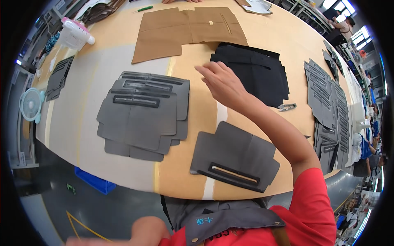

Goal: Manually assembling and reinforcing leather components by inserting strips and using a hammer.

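Observation:
My right hand (221, 82) is over the table, just left of the black fabric pieces (258, 76). Its fingers are curled together, and anything in them is too small to make out. Below my right forearm lies a single grey fabric panel (238, 153) with a black-edged slot, pale inside, along its near side. To the left is a stack of grey panels (143, 119) with black-edged slots toward the far side. My left hand (88, 242) is low at the bottom left edge, off the table, smeared and mostly cut off.
Brown fabric pieces (188, 28) lie at the far side, near another person's hands (182, 1). Thread snips (287, 107) rest beside the black pieces. More grey panels (326, 98) cover the right side. A plastic bottle (76, 33) and a small fan (31, 103) are left.

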`<state>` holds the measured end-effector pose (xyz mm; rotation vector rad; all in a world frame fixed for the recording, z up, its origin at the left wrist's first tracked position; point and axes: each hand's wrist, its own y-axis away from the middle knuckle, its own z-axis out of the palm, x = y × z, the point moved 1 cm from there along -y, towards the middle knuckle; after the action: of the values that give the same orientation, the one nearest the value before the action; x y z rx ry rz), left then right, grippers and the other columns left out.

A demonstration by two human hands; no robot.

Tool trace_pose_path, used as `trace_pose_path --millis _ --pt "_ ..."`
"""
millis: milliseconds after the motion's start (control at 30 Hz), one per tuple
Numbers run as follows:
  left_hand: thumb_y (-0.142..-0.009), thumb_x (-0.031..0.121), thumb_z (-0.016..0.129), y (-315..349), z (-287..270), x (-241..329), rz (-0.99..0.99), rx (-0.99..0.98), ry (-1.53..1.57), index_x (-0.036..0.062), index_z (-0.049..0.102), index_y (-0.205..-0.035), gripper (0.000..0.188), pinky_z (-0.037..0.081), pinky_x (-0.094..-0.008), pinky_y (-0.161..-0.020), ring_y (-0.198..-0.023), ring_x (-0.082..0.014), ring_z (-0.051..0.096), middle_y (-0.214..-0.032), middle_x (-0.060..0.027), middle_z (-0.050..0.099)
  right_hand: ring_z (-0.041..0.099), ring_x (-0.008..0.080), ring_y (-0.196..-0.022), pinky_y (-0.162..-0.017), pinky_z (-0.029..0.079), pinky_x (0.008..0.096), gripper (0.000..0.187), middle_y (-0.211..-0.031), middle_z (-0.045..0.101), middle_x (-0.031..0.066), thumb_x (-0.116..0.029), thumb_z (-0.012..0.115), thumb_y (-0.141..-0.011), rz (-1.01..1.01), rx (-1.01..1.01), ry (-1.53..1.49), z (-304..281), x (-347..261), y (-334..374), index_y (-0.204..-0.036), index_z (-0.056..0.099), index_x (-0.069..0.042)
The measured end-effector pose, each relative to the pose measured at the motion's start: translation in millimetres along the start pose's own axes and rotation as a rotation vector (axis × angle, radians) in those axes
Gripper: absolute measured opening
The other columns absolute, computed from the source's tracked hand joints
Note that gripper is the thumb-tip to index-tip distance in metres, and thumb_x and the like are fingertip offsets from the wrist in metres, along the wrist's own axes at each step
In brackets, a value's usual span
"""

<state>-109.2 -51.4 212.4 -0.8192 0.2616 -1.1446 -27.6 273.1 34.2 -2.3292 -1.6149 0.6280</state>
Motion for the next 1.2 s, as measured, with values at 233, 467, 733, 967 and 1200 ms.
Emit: trace_pose_path --millis 233,467,733,967,1200 --pt "-0.088 -0.012 0.064 106 -57 -61 -0.984 -0.433 -0.515 0.0020 0.065 -0.102 0.020 0.051 -0.0333 -0.083 -0.093 -0.0227 0.061 -0.104 -0.0115 0.065 0.070 0.0365 -0.096 -0.079 0.056 0.0460 0.055 -0.104 0.070 0.0202 -0.003 0.051 -0.093 0.390 -0.312 0.164 57 46 -98 -0.148 0.044 0.004" --pt "-0.089 -0.009 0.070 118 -83 -70 -1.034 -0.700 -0.532 0.0041 0.070 -0.101 0.018 0.052 -0.0289 -0.074 -0.092 -0.0214 0.062 -0.104 -0.0106 0.066 0.072 0.0395 -0.082 -0.071 0.056 0.0497 0.060 -0.087 0.073 0.0200 -0.008 0.049 -0.093 0.445 -0.303 0.277 91 69 -104 -0.152 0.041 0.004" --pt "-0.089 -0.008 0.071 125 -83 -75 -1.095 -0.681 -0.486 0.0039 0.071 -0.103 0.018 0.053 -0.0284 -0.074 -0.091 -0.0211 0.062 -0.103 -0.0102 0.067 0.072 0.0394 -0.080 -0.070 0.056 0.0502 0.057 -0.087 0.072 0.0211 -0.006 0.045 -0.094 0.415 -0.257 0.238 90 68 -96 -0.150 0.043 0.005" --pt "-0.088 -0.008 0.072 129 -78 -65 -1.111 -0.727 -0.512 0.0054 0.073 -0.102 0.019 0.053 -0.0298 -0.076 -0.092 -0.0221 0.063 -0.102 -0.0090 0.067 0.072 0.0400 -0.089 -0.079 0.056 0.0518 0.060 -0.098 0.073 0.0212 -0.010 0.044 -0.094 0.461 -0.174 0.135 95 74 -112 -0.154 0.042 -0.003" --pt "-0.088 -0.007 0.073 126 -70 -52 -1.078 -0.777 -0.559 0.0063 0.074 -0.101 0.019 0.053 -0.0320 -0.078 -0.093 -0.0241 0.064 -0.102 -0.0089 0.067 0.070 0.0414 -0.105 -0.085 0.057 0.0499 0.033 -0.106 0.072 0.0221 -0.010 0.046 -0.096 0.571 -0.296 0.037 81 81 -149 -0.126 0.055 -0.001"
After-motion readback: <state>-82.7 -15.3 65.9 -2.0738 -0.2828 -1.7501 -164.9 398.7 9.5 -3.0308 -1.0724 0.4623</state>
